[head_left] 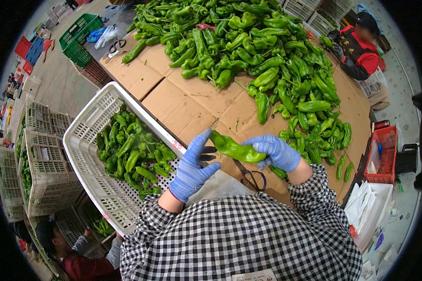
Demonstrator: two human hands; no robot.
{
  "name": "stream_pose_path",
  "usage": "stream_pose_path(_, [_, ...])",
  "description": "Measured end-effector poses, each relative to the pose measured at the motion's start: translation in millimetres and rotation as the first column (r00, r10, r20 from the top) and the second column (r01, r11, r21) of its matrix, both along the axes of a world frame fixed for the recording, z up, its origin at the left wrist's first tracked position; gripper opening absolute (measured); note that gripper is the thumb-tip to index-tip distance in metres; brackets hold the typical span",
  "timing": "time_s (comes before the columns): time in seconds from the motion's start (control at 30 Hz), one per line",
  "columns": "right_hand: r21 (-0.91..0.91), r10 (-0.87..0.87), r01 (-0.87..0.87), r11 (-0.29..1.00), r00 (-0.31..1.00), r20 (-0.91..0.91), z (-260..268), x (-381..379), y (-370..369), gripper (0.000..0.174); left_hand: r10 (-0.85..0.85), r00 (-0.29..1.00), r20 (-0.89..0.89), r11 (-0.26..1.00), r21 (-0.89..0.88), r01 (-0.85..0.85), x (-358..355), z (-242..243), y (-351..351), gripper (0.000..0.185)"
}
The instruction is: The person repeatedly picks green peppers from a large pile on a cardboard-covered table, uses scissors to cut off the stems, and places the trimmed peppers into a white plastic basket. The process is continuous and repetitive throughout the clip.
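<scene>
A long green pepper (pixel 235 149) is held in my right hand (pixel 276 152), which wears a blue knit glove and grips its right end. At the pepper's other end is my left hand (pixel 197 165), gloved alike, with fingers and thumb spread and nothing seen in its grasp. Whether its fingers touch the pepper is hard to tell. Scissors (pixel 251 175) with dark handles lie on the cardboard just below the pepper. A large heap of green peppers (pixel 267 45) covers the far part of the cardboard-topped table (pixel 193 102). Left of me, a white plastic crate (pixel 91 154) holds more green peppers (pixel 130 147).
A second pair of scissors (pixel 116 45) lies at the far left table edge, near a green crate (pixel 79 37). Stacked crates (pixel 45 154) stand left. One person (pixel 362 45) is at the right; another (pixel 74 249) is lower left. A red basket (pixel 381 154) stands right.
</scene>
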State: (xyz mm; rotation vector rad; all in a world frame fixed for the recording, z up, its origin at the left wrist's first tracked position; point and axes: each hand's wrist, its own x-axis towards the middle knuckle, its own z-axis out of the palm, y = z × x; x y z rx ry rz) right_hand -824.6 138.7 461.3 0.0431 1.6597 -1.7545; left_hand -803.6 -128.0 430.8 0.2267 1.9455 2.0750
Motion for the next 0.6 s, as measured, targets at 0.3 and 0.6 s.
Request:
stream_pose_path(0.3, [-0.279, 0.067, -0.046, 0.959, 0.996, 0.066, 5, 9, -7, 0.072, -0.035, 0.99, -0.135, 0.99, -0.14, 0.016, -4, 6, -3, 0.046])
stream_pose_path(0.6, [0.07, -0.206, 0.275, 0.959, 0.842, -0.499, 2, -9, 46, 0.049, 0.288, 0.957, 0.021, 0.953, -0.107, -0.284, -1, -3, -41, 0.015])
